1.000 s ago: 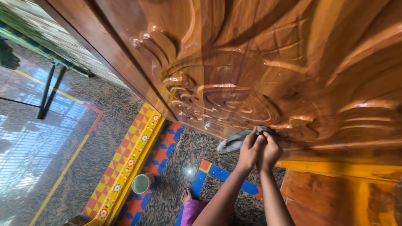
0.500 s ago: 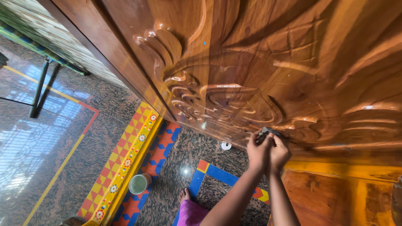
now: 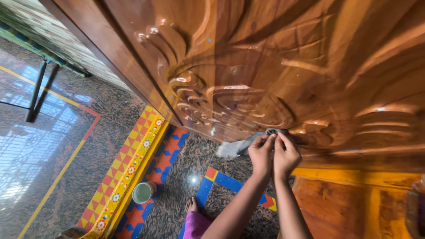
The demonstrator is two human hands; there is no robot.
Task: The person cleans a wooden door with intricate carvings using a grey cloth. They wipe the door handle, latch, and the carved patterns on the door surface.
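The grey cloth [image 3: 248, 144] sits just below the middle of the frame, pinched between both hands against the lowest carved relief of the polished wooden door [image 3: 274, 66], with a loose tail trailing off to the left over the speckled floor [image 3: 177, 208]. The left hand [image 3: 261, 155] is closed on the cloth with its fingertips bunched at the top, and the right hand [image 3: 285, 156] is closed beside it, touching it, fingers pressed on the same wad. The grip looks small, fingertips only, so the wad could slip free in the deep grooves of the carving. The hanging tail could also snag on a raised edge. The floor shines as if wet or highly polished, and the bare foot [image 3: 191, 205] at the bottom of the frame stands on it, so a slip while leaning in seems possible. A green cup [image 3: 142, 192] stands on the patterned tile border [image 3: 128, 168] at the lower left, near enough to the foot to be kicked over.
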